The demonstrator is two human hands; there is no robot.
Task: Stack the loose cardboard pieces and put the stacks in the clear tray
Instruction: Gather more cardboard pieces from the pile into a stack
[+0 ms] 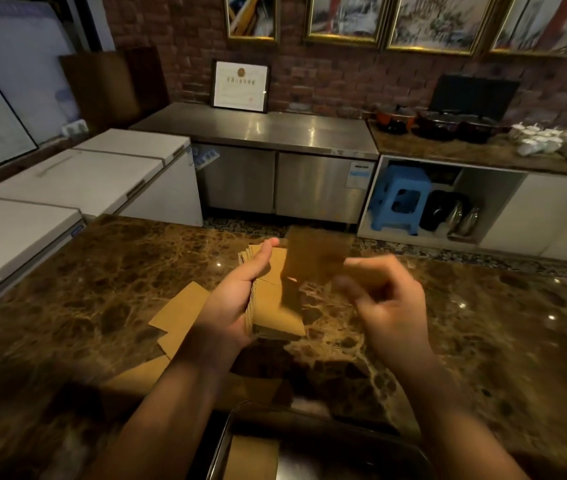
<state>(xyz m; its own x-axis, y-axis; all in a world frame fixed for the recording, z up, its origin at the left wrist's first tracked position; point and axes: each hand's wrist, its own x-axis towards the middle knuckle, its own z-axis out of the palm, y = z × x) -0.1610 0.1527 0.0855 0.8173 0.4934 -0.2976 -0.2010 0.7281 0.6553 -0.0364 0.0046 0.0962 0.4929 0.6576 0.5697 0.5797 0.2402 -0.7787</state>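
My left hand grips a thick stack of brown cardboard pieces held above the marble counter, thumb across its top. My right hand is blurred by motion, with a single cardboard piece pinched at its fingertips, just right of the stack. Several loose cardboard pieces lie on the counter under and left of my left wrist. The clear tray sits at the near edge between my forearms, with a cardboard stack inside its left part.
The brown marble counter stretches to both sides. White chest freezers stand to the left, and a steel cabinet lies beyond the aisle. A blue stool sits in an open cupboard at the right.
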